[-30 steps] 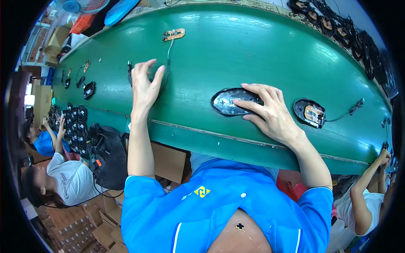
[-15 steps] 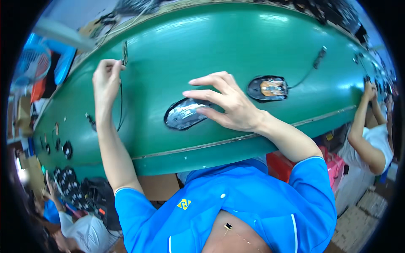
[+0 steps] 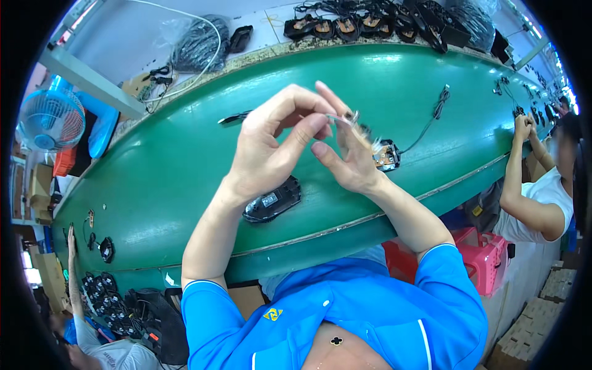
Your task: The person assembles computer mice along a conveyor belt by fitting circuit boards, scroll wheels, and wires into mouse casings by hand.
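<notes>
My left hand (image 3: 268, 139) is raised over the bench, thumb and forefinger pinched on the end of a small circuit board (image 3: 362, 132), which is blurred. Close against the board is my right hand (image 3: 351, 157), one finger stretched upward and its thumb apart; its other fingers are mostly hidden. Below my left wrist lies a black computer mouse shell (image 3: 274, 200) with a pale label on its upper face. Partly behind my right hand sits an opened mouse (image 3: 388, 155) with an orange board inside. A thin dark piece (image 3: 234, 118) shows just left of my left hand.
The green bench (image 3: 166, 179) has a raised back ledge with several opened mice (image 3: 345, 28) and a bagged dark bundle (image 3: 200, 46). A cable (image 3: 439, 105) trails from the opened mouse. A fan (image 3: 49, 120) stands left; co-workers sit at both sides.
My left hand has come right with the circuit board, and my right hand has lifted off the mouse shell to meet it. The shell now shows a labelled face instead of its glossy one.
</notes>
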### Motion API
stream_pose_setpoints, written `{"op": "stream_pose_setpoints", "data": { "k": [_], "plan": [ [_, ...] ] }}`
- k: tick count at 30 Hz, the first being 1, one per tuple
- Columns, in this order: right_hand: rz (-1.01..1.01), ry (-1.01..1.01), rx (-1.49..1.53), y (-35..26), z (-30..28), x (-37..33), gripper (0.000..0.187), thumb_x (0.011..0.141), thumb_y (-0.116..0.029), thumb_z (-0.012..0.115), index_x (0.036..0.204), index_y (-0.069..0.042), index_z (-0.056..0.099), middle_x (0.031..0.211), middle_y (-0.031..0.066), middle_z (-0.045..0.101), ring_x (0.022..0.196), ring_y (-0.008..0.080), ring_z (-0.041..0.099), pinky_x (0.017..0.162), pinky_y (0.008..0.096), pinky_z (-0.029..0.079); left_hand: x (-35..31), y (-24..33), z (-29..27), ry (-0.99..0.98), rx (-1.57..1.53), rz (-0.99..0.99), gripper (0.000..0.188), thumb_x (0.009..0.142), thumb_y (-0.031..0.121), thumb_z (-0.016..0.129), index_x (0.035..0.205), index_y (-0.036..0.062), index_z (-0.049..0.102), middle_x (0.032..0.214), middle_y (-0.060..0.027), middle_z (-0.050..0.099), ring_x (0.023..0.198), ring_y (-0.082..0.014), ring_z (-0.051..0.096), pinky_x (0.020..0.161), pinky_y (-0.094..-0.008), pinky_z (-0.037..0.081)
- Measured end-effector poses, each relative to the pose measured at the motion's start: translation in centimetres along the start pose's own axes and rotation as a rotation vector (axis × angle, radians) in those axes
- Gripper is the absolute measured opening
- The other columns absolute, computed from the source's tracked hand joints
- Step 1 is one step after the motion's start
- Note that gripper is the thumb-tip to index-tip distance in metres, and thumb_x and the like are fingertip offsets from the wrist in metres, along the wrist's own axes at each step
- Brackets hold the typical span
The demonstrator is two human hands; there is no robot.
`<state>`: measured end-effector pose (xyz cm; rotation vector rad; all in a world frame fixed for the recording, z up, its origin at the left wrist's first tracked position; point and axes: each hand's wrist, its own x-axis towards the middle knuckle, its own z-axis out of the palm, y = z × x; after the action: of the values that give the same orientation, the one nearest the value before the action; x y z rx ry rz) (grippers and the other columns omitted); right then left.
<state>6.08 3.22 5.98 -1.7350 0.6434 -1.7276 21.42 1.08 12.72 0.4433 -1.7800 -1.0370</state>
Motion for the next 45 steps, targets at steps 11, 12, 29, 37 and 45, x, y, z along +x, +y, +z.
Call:
{"op": "stream_pose_setpoints", "data": {
  "k": [11, 12, 29, 37, 45],
  "plan": [
    [0.248, -0.243, -0.166, -0.7, -2.2, 0.6, 0.024, 0.094, 0.0, 0.067, 0.117, -0.004, 0.073, 0.091, 0.0049, 0.065, 0.077, 0.0129, 0.056, 0.066, 0.0248, 0.045, -4.6, -1.4, -2.8, 0.135, -0.346, -0.435, 0.025, 0.105, 0.015, 0.059, 0.126, 0.0014, 0.061, 0.111, -0.0135, 0.066, 0.09, -0.0169, 0.064, 0.078, -0.0255, 0.055],
    [0.237, -0.253, -0.21, -0.7, -2.0, 0.4, 0.021, 0.094, 0.001, 0.068, 0.114, -0.004, 0.074, 0.087, 0.004, 0.064, 0.075, 0.0123, 0.054, 0.064, 0.0249, 0.043, -5.4, -1.3, -3.1, 0.124, -0.501, -0.535, 0.028, 0.106, 0.018, 0.058, 0.128, 0.0016, 0.06, 0.112, -0.0141, 0.065, 0.09, -0.017, 0.064, 0.077, -0.0256, 0.055],
    [-0.026, -0.529, -0.469, -1.4, -0.2, -1.4, 0.028, 0.081, 0.005, 0.073, 0.108, -0.004, 0.074, 0.085, 0.0069, 0.063, 0.072, 0.0223, 0.055, 0.065, 0.0334, 0.046, -10.6, -2.6, -4.2, 0.38, -0.917, -0.743, 0.065, 0.103, 0.062, 0.046, 0.118, 0.0009, 0.064, 0.101, -0.0214, 0.073, 0.067, -0.0179, 0.063, 0.054, -0.0242, 0.049],
    [0.102, -0.482, -0.554, -1.3, -0.5, -2.0, 0.025, 0.086, 0.007, 0.07, 0.108, -0.003, 0.074, 0.088, 0.0067, 0.062, 0.074, 0.0194, 0.053, 0.065, 0.0313, 0.044, -10.2, -3.2, -3.6, 0.434, -0.67, -0.58, 0.033, 0.103, 0.034, 0.063, 0.105, 0.0009, 0.068, 0.092, -0.0181, 0.075, 0.069, -0.017, 0.068, 0.063, -0.0258, 0.058],
    [0.159, -0.445, -0.588, -1.0, -1.0, -1.4, 0.02, 0.089, 0.005, 0.068, 0.107, -0.003, 0.074, 0.089, 0.006, 0.06, 0.076, 0.0182, 0.053, 0.066, 0.0305, 0.043, -10.1, -2.0, -5.4, 0.195, -0.626, -0.687, 0.043, 0.104, 0.04, 0.059, 0.107, -0.0014, 0.069, 0.09, -0.018, 0.074, 0.07, -0.0177, 0.069, 0.058, -0.0266, 0.059]
  ]
}}
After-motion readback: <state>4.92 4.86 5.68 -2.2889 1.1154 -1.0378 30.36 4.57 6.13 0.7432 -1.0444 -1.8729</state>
